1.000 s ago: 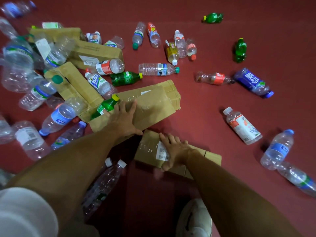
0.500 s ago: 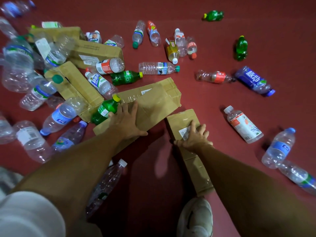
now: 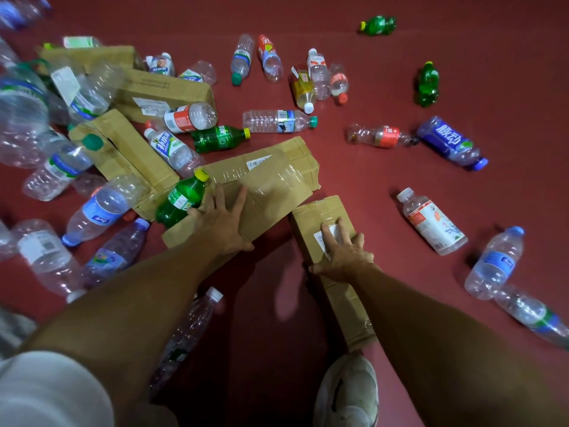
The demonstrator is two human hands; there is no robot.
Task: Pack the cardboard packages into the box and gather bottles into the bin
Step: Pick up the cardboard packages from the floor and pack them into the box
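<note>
My left hand [image 3: 221, 221] presses flat, fingers spread, on a large taped cardboard package [image 3: 277, 180] lying on the red floor. My right hand [image 3: 341, 252] grips a narrower cardboard package [image 3: 320, 212]; its fingers lie over the white label and the thumb hooks the left edge. That package lies lengthwise, its far end touching the large one. Three more cardboard packages [image 3: 123, 149] [image 3: 166, 90] [image 3: 92, 55] lie at the upper left among several plastic bottles. A green bottle [image 3: 181, 200] touches my left hand's fingers. No box or bin is in view.
Plastic bottles are scattered across the floor: a heap at the left, a clear one [image 3: 187, 331] under my left arm, a white-labelled one [image 3: 431, 221] and blue-capped ones [image 3: 495, 261] at the right. My shoe [image 3: 348, 392] stands near the narrow package's near end.
My right hand has swung the narrow package from crosswise to lengthwise and slid it up against the large package. My left hand stays on the large package.
</note>
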